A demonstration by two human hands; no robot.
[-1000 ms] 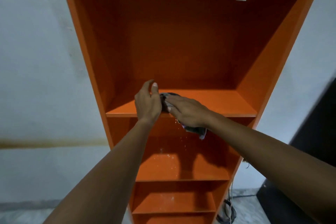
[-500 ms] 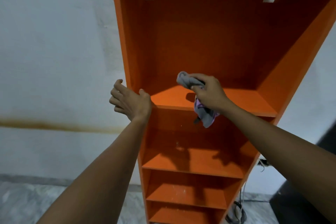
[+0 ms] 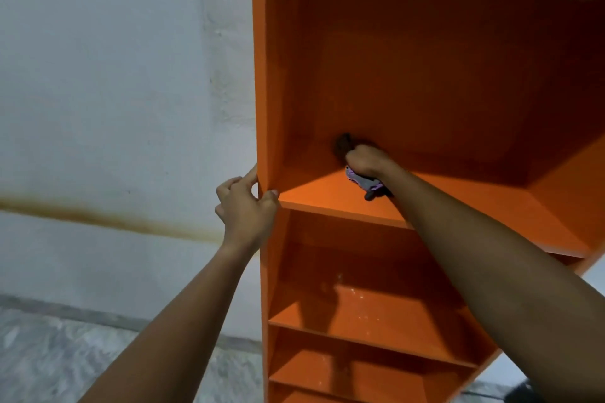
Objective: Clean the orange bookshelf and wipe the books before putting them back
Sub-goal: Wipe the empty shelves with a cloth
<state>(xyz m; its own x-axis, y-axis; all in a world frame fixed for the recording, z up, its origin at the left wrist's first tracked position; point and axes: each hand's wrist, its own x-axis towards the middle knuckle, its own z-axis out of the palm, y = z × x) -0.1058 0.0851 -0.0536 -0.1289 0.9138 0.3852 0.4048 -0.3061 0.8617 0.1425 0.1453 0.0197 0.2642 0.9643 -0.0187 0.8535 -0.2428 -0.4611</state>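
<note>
Right hand (image 3: pixel 366 160), clenched round grey cloth (image 3: pixel 365 181), now reaches far back of orange bookshelf (image 3: pixel 263 75) | left hand (image 3: pixel 245 206) now pinches its left edge.

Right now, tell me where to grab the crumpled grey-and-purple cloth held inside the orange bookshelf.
Pinch the loose tail of the grey-and-purple cloth trailing below the right hand, coming from the open front of the orange bookshelf. The rest is bunched in that fist, deep toward the back panel.
</note>
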